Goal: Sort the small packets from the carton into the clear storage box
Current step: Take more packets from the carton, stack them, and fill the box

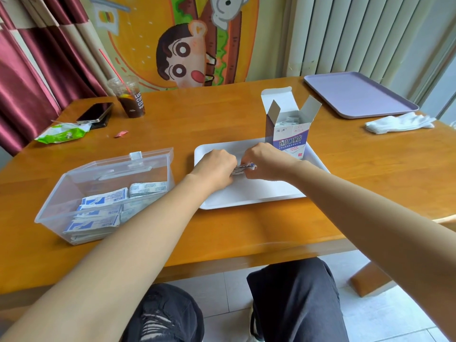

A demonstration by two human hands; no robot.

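Note:
Both hands meet over the white tray (266, 191). My left hand (214, 166) and my right hand (265, 161) grip a small stack of blue-and-white packets (244, 168) between them, just above the tray. The open carton (289, 129) stands upright at the tray's far right corner, with more packets showing inside its top. On the left stands the clear storage box (53, 213), lid tipped back; several packets (103, 208) lie in rows inside it.
A purple tray (357, 95) and white gloves (399, 123) lie at the far right. An iced drink cup (129, 98), a phone (95, 112), a green wipes pack (63, 133) and a small red wrapper (121, 134) sit at the far left.

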